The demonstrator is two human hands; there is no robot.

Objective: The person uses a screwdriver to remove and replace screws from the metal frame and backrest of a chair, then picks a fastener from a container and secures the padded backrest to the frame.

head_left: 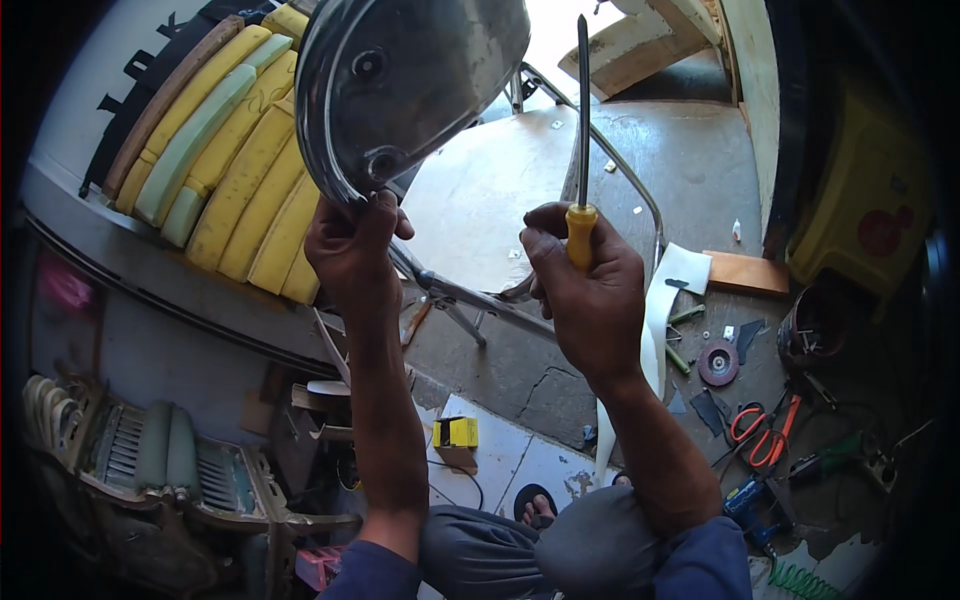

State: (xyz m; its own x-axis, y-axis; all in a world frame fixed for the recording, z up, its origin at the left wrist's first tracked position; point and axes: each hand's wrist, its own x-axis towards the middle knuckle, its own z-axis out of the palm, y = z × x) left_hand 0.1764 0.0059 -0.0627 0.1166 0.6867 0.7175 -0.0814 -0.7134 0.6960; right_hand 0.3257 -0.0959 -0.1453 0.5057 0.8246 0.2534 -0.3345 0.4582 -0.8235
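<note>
Head view: your left hand [355, 240] has its fingers clamped on the lower rim of a dark, glossy panel [430, 85], and your right hand [592, 290] has its fingers closed around the yellow handle of a screwdriver [583, 145]. Both things are raised ahead of your lap, the panel at upper left, the screwdriver to its right and apart from it. With only one edge pinched and most of the panel beyond your fingers, its weight could tip it or slide it off that smooth rim onto the metal frame [480, 299] or the floor [520, 370]. If your hands drift together, the bare tip could scratch the panel; a loose grip could let the handle roll. The screwdriver's long axis runs nearly straight up the view, tip at the top, handle toward you. The panel slants from lower left to upper right; its far end is cut off, so you cannot tell its full length.
</note>
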